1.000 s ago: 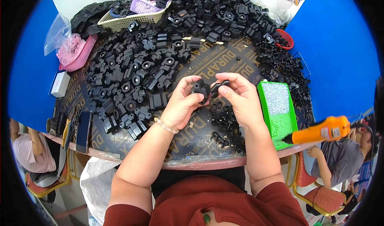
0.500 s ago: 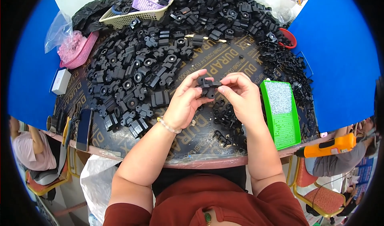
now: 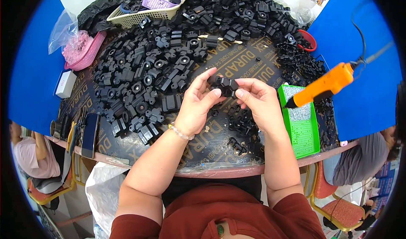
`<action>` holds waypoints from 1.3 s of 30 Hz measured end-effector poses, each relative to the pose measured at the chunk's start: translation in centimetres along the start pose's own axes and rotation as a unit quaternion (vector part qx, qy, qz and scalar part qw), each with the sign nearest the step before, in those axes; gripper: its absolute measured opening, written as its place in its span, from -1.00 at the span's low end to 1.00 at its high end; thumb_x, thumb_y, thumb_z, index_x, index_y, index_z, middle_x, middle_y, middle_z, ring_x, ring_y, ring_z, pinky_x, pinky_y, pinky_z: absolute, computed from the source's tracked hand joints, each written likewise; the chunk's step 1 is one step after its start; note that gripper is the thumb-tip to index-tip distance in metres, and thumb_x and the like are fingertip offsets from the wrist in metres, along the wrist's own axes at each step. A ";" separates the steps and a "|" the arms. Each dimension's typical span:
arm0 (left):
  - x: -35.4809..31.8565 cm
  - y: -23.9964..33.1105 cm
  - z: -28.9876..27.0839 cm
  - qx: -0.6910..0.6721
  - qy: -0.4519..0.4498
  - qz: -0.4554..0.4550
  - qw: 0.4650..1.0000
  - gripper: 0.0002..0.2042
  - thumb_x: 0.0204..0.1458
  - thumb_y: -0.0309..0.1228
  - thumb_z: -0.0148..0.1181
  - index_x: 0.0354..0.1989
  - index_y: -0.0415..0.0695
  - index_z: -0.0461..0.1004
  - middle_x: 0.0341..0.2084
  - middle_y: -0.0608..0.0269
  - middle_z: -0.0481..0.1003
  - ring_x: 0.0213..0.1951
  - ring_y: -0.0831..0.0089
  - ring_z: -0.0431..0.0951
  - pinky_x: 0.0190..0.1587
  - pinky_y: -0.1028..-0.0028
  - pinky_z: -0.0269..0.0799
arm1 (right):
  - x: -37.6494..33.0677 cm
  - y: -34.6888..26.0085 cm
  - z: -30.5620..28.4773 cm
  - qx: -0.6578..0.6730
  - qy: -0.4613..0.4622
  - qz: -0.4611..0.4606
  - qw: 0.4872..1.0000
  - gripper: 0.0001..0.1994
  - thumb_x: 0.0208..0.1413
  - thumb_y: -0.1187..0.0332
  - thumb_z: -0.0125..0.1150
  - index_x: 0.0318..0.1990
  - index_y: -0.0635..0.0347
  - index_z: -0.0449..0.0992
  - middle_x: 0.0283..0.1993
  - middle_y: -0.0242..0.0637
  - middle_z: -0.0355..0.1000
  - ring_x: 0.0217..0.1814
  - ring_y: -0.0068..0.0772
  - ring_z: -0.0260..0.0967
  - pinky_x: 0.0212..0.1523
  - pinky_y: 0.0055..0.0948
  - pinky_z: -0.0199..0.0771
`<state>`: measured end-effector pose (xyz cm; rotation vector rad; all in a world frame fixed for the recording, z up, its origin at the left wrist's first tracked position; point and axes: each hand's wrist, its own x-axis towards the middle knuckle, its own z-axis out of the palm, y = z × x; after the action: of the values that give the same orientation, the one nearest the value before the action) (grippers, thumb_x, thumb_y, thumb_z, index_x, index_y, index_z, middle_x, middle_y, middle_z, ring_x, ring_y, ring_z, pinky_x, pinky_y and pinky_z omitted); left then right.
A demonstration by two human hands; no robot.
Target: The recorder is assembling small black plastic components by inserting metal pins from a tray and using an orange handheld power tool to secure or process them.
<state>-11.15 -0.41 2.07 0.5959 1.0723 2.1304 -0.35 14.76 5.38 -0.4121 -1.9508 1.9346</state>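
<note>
Between both hands, above the middle of the table, is a black plastic part (image 3: 226, 85) with an angular, stepped outline. My left hand (image 3: 200, 99) grips its left side, thumb in front and fingers behind. On its right end, my right hand (image 3: 256, 101) pinches it with thumb and fingertips. Small black plastic pieces (image 3: 241, 119) lie on the table just below and beside my right hand. A large heap of black plastic parts (image 3: 141, 82), some with round centres, spreads to the left of my left hand.
An orange electric screwdriver (image 3: 323, 86) hangs on its cable over a green tray (image 3: 316, 139) of small silvery pieces at right. Pink (image 3: 96, 48) and cream baskets (image 3: 148, 17) stand far left and back. A phone (image 3: 89, 133) lies at the left edge. People sit at both sides.
The black part has turned in my hands, and its right end now looks broader. The orange screwdriver has swung from beyond the table's right edge to above the green tray.
</note>
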 end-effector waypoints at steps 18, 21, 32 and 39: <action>0.2 1.2 -1.0 0.730 0.107 0.283 0.614 -0.37 -0.12 -0.42 0.41 0.24 -0.05 0.43 0.18 0.02 0.37 0.20 0.04 0.36 0.26 0.12 0.24 | 2.4 2.4 -1.0 -0.242 0.141 -0.150 0.948 -0.63 0.01 0.39 0.41 0.00 0.24 0.56 -0.02 -0.15 0.48 -0.07 -0.24 0.52 -0.10 -0.36 0.54; 0.7 2.0 -3.6 0.824 0.158 0.191 0.510 -0.45 -0.07 -0.36 0.38 0.19 -0.03 0.49 -0.02 0.22 0.46 0.07 0.21 0.42 0.16 0.19 0.22 | 3.7 2.8 -1.3 -0.319 0.146 -0.112 0.930 -0.65 0.03 0.33 0.41 -0.01 0.20 0.56 -0.02 -0.09 0.50 -0.03 -0.01 0.49 0.03 -0.22 0.50; 0.5 1.9 -5.0 0.854 0.117 0.111 0.495 -0.38 -0.13 -0.47 0.40 0.23 -0.06 0.45 -0.11 0.20 0.46 -0.01 0.22 0.47 0.11 0.23 0.31 | 4.0 3.6 -0.4 -0.419 0.033 -0.251 0.872 -0.59 -0.02 0.19 0.46 -0.02 0.15 0.61 0.00 -0.15 0.50 0.10 -0.02 0.38 0.17 -0.15 0.39; 0.5 1.5 -3.1 0.754 0.130 0.154 0.626 -0.32 -0.20 -0.38 0.51 0.21 -0.13 0.44 -0.13 0.07 0.46 -0.11 0.12 0.52 0.00 0.23 0.45 | 1.9 4.0 1.7 -0.530 -0.194 -0.160 0.810 -0.70 -0.10 0.33 0.46 -0.17 0.18 0.64 -0.09 -0.21 0.49 0.01 -0.04 0.41 0.11 -0.18 0.43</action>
<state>-14.05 -2.31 1.66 1.2193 3.0487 0.9769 -3.01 14.14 1.47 0.0897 -2.9960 0.5760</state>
